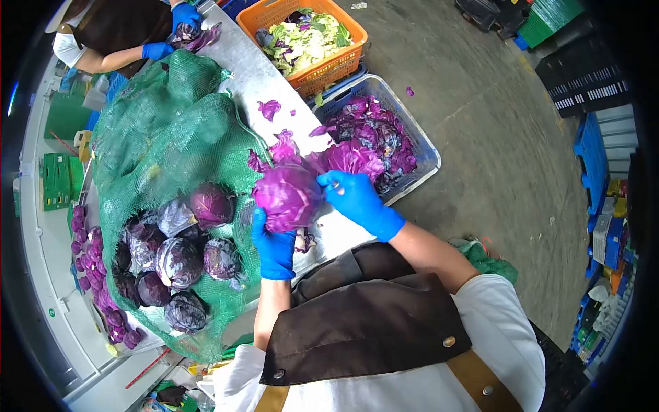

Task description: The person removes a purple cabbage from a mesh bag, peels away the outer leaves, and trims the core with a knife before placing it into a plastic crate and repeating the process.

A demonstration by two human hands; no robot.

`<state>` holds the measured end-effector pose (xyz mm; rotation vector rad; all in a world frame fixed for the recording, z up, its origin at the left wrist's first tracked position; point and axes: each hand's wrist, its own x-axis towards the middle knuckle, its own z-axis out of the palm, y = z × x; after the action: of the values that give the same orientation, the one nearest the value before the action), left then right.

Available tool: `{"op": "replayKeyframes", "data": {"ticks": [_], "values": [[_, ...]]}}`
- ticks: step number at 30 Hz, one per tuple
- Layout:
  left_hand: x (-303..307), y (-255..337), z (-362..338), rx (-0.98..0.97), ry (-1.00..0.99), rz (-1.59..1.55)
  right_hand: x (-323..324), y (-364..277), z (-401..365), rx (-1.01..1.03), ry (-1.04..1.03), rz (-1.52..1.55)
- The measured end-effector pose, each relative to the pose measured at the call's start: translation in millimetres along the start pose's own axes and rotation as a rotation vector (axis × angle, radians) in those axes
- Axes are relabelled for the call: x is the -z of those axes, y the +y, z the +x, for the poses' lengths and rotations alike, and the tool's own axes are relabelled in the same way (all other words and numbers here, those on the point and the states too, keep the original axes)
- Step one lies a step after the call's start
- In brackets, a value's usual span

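A round, bright purple red cabbage [287, 197] is in my left hand [274, 250], gripped from below and the left, above the metal table. My right hand [364, 206] is at the cabbage's right side, its fingers curled and pinched at a loose purple cabbage leaf [353, 159]. That leaf spreads behind the fingers toward the blue-grey crate [429, 154], which is full of purple leaves. To the left, a green mesh sack [165, 137] lies open, with several dark red cabbages [178, 263] in its mouth.
An orange crate [353, 51] of pale leaves stands beyond the leaf crate. Leaf scraps lie on the metal table [268, 79]. Across it, a co-worker's blue-gloved hands [185, 17] handle a cabbage. A row of peeled purple cabbages [89, 257] lines the far left edge.
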<state>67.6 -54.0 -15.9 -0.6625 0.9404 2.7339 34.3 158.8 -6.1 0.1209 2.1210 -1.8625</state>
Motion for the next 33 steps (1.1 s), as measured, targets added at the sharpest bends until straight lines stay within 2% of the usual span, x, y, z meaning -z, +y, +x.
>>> {"op": "replayKeyframes", "data": {"ticks": [2,4,5,8,12,13,16,18,19,22,24,25,26,28,31,33], "values": [[-3.9,1.8,-1.2,0.082,-0.021,-0.263,15.6,22.5,7.1,0.037,0.071,0.013],[-4.2,2.9,-2.9,0.043,0.009,-0.161,31.4,22.8,11.6,0.051,0.136,-0.029],[-2.9,3.3,-1.6,0.026,0.023,-0.115,30.0,20.6,11.5,0.137,0.226,-0.111],[-10.9,1.3,-0.6,-0.020,0.019,0.009,13.8,-48.3,-7.1,0.294,0.106,-0.128],[-7.3,-1.2,0.9,-0.006,-0.005,0.039,6.9,-33.2,3.8,0.355,0.079,-0.311],[-2.9,-0.3,-1.1,0.002,-0.002,0.048,12.8,-22.9,8.1,0.430,0.127,-0.527],[-2.5,0.3,-6.6,0.034,0.049,-0.090,42.1,6.3,29.1,0.265,0.301,-0.438],[-6.2,2.6,-8.3,0.057,0.021,-0.232,63.7,6.3,28.2,0.145,0.186,-0.689],[-15.2,3.9,-9.5,0.042,0.008,-0.204,68.3,2.8,27.4,0.082,0.128,-0.813],[-24.7,2.7,-1.5,-0.028,0.013,-0.125,17.1,-29.0,2.6,0.386,0.187,-0.455],[-16.4,-0.1,5.5,0.003,0.011,-0.158,-10.5,-44.4,-10.4,0.548,-0.011,-0.277],[-9.5,-3.5,9.1,-0.002,0.035,-0.156,-21.8,-38.9,-10.6,0.622,-0.038,-0.409],[-3.5,-7.5,11.6,-0.007,0.060,-0.157,-24.1,-36.5,-8.4,0.636,-0.029,-0.434],[-4.8,-10.6,10.1,0.024,0.044,-0.189,-12.5,-34.4,-8.9,0.571,-0.098,-0.193],[-9.5,-7.1,-0.1,0.121,-0.024,-0.261,18.2,-9.0,-4.3,0.650,0.035,-0.190],[-20.2,-0.9,-11.0,0.068,-0.150,-0.055,46.4,6.7,0.5,0.352,0.096,-0.203]]}}
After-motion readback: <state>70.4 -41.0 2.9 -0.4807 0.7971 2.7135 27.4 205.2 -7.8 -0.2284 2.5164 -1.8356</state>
